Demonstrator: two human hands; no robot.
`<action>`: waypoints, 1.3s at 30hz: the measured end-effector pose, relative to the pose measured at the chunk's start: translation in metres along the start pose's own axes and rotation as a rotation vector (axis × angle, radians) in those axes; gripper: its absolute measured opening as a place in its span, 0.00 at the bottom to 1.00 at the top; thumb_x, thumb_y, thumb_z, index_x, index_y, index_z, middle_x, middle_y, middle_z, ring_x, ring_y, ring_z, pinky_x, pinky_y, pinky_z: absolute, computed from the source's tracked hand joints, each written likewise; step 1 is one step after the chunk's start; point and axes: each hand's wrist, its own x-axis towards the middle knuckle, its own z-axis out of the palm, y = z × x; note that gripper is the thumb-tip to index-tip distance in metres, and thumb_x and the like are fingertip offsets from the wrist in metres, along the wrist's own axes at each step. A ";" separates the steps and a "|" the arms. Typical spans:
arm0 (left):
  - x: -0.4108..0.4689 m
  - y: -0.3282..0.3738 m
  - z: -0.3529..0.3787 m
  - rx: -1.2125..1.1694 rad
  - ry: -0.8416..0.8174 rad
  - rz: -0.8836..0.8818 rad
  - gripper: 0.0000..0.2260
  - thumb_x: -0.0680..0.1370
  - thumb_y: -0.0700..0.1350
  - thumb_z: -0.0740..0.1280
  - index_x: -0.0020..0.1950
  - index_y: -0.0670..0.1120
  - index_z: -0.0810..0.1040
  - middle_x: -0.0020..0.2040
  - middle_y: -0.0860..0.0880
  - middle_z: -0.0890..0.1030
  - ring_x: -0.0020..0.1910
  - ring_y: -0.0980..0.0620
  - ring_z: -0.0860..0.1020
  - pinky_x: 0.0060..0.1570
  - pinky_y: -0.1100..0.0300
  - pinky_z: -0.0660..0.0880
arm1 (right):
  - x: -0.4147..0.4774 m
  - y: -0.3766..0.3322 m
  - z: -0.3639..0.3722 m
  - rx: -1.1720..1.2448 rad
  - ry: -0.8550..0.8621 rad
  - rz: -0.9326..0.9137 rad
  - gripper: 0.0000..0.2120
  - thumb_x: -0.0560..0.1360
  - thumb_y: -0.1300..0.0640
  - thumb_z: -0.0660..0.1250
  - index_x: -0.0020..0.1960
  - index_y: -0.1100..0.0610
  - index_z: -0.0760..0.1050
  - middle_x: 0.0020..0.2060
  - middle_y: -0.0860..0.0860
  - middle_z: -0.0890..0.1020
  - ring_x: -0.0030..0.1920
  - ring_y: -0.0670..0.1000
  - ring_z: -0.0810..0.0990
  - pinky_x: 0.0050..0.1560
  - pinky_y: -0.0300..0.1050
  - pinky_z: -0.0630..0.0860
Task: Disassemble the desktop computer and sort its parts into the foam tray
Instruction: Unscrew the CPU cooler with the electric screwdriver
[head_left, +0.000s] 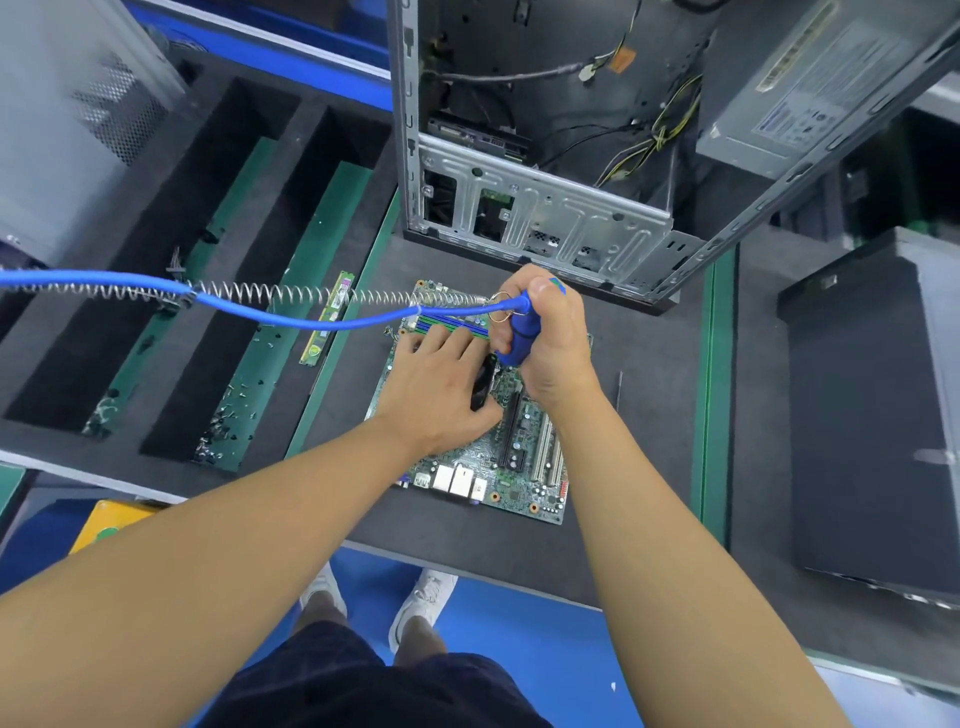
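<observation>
A green motherboard (524, 467) lies flat on the grey mat in front of the open computer case (545, 208). My left hand (436, 384) presses flat on the board, fingers straight, covering a black part near its middle. My right hand (545, 338) grips a blue electric screwdriver (519, 338) upright over the board's far half. Its blue cable and metal spring (291, 296) stretch off to the left. The black foam tray (218, 270) lies left of the board, with a RAM stick (328, 317) in one slot and several screws (228, 415) in another.
A power supply (810, 88) stands tilted at the case's right side, with loose wires inside the case. A grey side panel (62, 114) leans at the far left. A dark box (872, 405) sits at the right. A thin rod (619, 387) lies on the mat.
</observation>
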 end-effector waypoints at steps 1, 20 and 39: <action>0.000 0.000 0.000 -0.005 0.001 0.001 0.15 0.68 0.58 0.61 0.46 0.49 0.71 0.43 0.53 0.73 0.46 0.47 0.70 0.48 0.48 0.68 | 0.000 0.000 -0.001 0.000 -0.004 0.004 0.13 0.71 0.48 0.61 0.35 0.57 0.71 0.27 0.58 0.66 0.25 0.52 0.65 0.30 0.50 0.59; -0.002 -0.001 -0.003 -0.066 -0.002 0.002 0.13 0.68 0.58 0.62 0.43 0.51 0.66 0.43 0.55 0.73 0.47 0.48 0.70 0.49 0.49 0.67 | -0.010 -0.006 0.015 -0.162 -0.029 0.027 0.17 0.72 0.46 0.62 0.35 0.60 0.68 0.29 0.69 0.61 0.26 0.56 0.62 0.29 0.39 0.63; -0.002 0.000 -0.005 -0.070 -0.029 -0.017 0.15 0.68 0.59 0.61 0.47 0.50 0.71 0.44 0.56 0.74 0.48 0.49 0.71 0.51 0.51 0.65 | -0.006 -0.008 0.007 -0.143 -0.075 0.015 0.13 0.69 0.51 0.59 0.34 0.60 0.67 0.26 0.67 0.60 0.26 0.61 0.58 0.29 0.40 0.61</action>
